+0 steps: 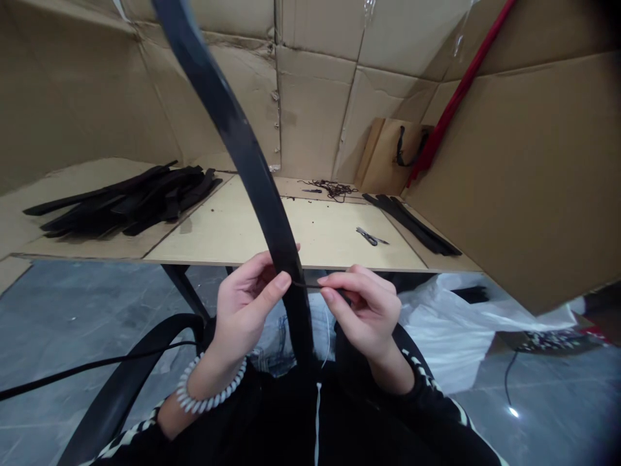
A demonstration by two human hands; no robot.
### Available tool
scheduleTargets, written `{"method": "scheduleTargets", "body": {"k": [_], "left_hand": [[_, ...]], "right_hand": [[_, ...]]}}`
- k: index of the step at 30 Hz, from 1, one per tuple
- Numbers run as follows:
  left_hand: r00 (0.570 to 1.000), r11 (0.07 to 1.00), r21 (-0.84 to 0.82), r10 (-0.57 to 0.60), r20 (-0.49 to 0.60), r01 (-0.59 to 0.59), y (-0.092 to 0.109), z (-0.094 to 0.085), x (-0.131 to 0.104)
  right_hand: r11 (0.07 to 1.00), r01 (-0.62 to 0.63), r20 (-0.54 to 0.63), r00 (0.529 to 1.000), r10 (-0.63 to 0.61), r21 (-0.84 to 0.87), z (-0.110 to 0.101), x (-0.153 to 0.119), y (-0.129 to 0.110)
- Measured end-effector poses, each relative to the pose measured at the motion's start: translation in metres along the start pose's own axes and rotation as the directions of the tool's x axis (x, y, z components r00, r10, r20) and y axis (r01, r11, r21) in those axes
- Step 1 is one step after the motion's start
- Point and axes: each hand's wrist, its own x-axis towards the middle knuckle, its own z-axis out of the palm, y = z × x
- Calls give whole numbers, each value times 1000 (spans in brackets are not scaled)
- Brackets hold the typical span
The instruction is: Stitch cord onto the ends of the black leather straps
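Just off the worktable's [208, 236] near edge, on the person's side, a long black strip [262, 188] passes through the left hand [242, 304]. Its long axis slants from the upper left, above the worktable, down toward the lap, nearly upright where it is gripped. The left thumb presses on the strip's left side, and a fingertip shows past its right side, so the fingers close around it from behind.

A thin dark cord [310, 285] lies across that axis, running almost level from the strip beside the left thumb to the right hand [366, 307]. The right thumb and forefinger are together, clamped on the cord; they stand to the right of the strip, near but apart from it. The left hand is therefore the nearer one to the strip. How the cord meets the strip is too small to tell.

On the worktable, a pile of dark strips [130, 200] lies at its left end, a cord tangle [339, 190] toward its far side, thread snips [367, 237] right of its middle, and more dark strips [414, 226] at its right end.
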Motion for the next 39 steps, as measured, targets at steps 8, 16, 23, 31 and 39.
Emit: {"method": "scheduleTargets", "body": {"k": [8, 16, 23, 31, 39], "left_hand": [[1000, 999, 33, -9, 10, 9, 5, -1, -1], [997, 1000, -4, 26, 75, -26, 8, 1, -5], [995, 1000, -2, 14, 95, -14, 11, 2, -2], [999, 999, -44, 32, -28, -33, 7, 13, -2], [946, 987, 99, 150, -286, -127, -16, 22, 14]], "right_hand": [[992, -57, 4, 998, 57, 114, -3, 0, 3], [953, -143, 31, 990, 139, 269, 4, -2, 10], [914, -216, 95, 976, 195, 342, 5, -3, 11], [555, -404, 138, 878, 458, 727, 40, -12, 18], [295, -503, 12, 520, 854, 812, 104, -31, 12]]}}
